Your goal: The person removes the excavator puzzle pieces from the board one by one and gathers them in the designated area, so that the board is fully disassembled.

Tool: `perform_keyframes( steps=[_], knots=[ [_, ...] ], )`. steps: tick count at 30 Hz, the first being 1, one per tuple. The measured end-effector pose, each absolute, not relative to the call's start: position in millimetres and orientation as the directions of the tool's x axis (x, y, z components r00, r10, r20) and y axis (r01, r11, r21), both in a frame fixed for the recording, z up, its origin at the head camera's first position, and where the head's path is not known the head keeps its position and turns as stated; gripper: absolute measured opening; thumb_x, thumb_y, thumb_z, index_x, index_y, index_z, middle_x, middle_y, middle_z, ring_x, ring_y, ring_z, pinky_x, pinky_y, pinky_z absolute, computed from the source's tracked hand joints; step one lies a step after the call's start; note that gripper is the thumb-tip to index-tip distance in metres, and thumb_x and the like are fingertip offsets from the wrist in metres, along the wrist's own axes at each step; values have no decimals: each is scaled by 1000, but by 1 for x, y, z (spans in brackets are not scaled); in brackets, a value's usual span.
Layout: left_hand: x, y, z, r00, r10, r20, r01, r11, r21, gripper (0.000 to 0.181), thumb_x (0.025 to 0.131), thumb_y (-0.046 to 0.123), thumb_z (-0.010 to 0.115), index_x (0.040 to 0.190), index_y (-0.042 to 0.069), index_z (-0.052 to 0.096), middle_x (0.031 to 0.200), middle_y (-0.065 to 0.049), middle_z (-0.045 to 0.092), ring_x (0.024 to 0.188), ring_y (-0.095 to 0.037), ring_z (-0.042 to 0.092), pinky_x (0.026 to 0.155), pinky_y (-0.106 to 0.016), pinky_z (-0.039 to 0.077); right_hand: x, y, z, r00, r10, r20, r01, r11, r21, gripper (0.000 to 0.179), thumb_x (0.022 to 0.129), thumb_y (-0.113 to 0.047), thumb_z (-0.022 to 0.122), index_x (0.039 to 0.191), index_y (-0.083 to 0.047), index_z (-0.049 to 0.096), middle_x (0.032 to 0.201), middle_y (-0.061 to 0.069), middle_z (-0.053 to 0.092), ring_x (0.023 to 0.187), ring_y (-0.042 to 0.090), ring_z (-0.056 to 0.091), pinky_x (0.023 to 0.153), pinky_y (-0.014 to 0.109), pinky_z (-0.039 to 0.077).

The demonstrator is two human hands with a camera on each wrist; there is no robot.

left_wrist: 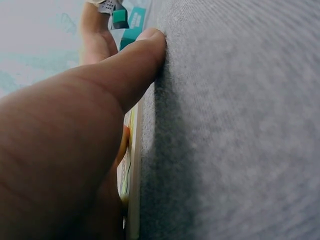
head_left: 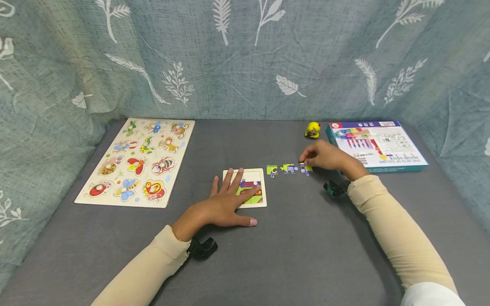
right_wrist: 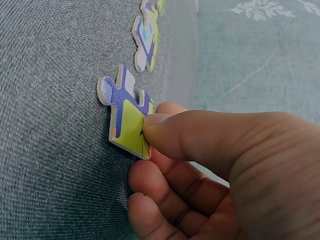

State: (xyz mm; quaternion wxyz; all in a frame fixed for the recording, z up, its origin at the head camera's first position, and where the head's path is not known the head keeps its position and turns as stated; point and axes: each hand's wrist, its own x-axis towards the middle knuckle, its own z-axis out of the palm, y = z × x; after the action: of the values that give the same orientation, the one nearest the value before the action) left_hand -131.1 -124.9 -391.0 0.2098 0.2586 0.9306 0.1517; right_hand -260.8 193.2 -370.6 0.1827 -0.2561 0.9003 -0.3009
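My left hand (head_left: pixel 225 205) lies with fingers spread across a small square jigsaw board (head_left: pixel 253 173), which has a pale frame and a partly filled coloured picture. In the left wrist view its thumb (left_wrist: pixel 137 55) rests on the grey cloth beside the board. To the right, my right hand (head_left: pixel 325 155) pinches a green and purple jigsaw piece (right_wrist: pixel 131 120) at one edge, thumb on its printed face; the piece looks tilted. Two loose pieces, one mostly green (head_left: pixel 272 170) and one green and purple (head_left: pixel 289 168), lie in a row between board and right hand.
A large wooden insect puzzle board (head_left: pixel 143 160) lies at the left. Behind the right hand stands a small yellow toy (head_left: pixel 312 130), and a teal-edged printed box (head_left: pixel 383 146) lies to its right. A leaf-patterned curtain (head_left: pixel 237 63) hangs along the back.
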Motion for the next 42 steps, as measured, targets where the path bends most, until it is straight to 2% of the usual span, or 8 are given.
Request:
perform_keyframes(
  steps=[13, 28, 36, 39, 42],
  knots=[
    [-131, -120, -390, -786, 543, -295, 426, 822, 376, 93, 82, 69, 62, 156, 35, 18, 159, -12, -20, 140, -35, -27, 106, -64, -12, -259, 194, -369, -811, -565, -154, -361, 690, -627, 9, 89, 2, 65, 96, 4, 70, 81, 5, 67, 72, 14, 56, 67, 32, 45],
    [-124, -153, -375, -772, 584, -252, 485, 797, 361, 95, 79, 67, 66, 156, 32, 23, 159, -16, -20, 141, -39, -24, 107, -64, -7, -259, 182, -360, -824, -551, -133, -401, 733, -550, 15, 95, -5, 60, 102, -1, 73, 96, 9, 70, 76, 17, 57, 71, 36, 46],
    [-121, -167, -376, -771, 580, -262, 479, 800, 362, 98, 77, 69, 67, 156, 33, 23, 159, -20, -17, 141, -43, -20, 106, -67, -5, -254, 159, -354, -789, -603, -115, -447, 693, -566, 19, 97, -9, 58, 105, 0, 73, 90, 7, 71, 63, 14, 53, 62, 33, 45],
    [-119, -166, -377, -759, 598, -258, 486, 784, 387, 97, 76, 69, 68, 155, 33, 25, 158, -20, -18, 141, -42, -21, 106, -67, -5, -253, 147, -353, -764, -633, -125, -459, 670, -583, 21, 98, -10, 56, 108, -1, 73, 89, 7, 70, 59, 14, 49, 61, 33, 43],
    [-119, -165, -378, -751, 607, -259, 488, 775, 401, 96, 76, 69, 69, 155, 34, 26, 158, -20, -19, 141, -42, -22, 107, -66, -5, -253, 135, -352, -737, -665, -121, -485, 645, -591, 22, 99, -12, 56, 108, -2, 73, 93, 6, 71, 62, 13, 53, 65, 33, 46]
  ],
)
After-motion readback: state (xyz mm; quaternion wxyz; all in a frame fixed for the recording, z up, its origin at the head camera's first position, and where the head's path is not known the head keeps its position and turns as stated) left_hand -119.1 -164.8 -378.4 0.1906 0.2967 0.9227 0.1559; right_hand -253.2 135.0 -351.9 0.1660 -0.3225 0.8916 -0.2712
